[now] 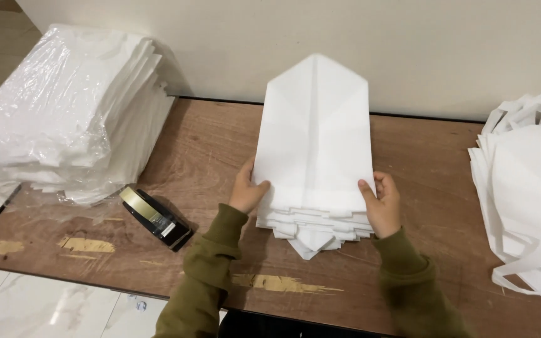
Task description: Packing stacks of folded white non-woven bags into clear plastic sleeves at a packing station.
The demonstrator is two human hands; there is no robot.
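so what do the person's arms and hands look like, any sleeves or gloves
Both arms wear long olive-green sleeves of soft knit cloth, bunched in folds and ending in ribbed cuffs at the wrists. The left hand and the right hand are bare: no gloves, rings or watch show.

**One head-worn view, looking steeply down over the hands**

A single camera sits on the person's head, above and just behind the left hand [247, 188] and right hand [381, 203], facing forward and down. It is near enough that both olive sleeves [205, 275] run off the bottom edge. Past the hands the wooden table [433, 163] ends at a pale wall [421, 50]; left of the left hand, pale floor tiles [32, 300] show. No second view overlaps it.
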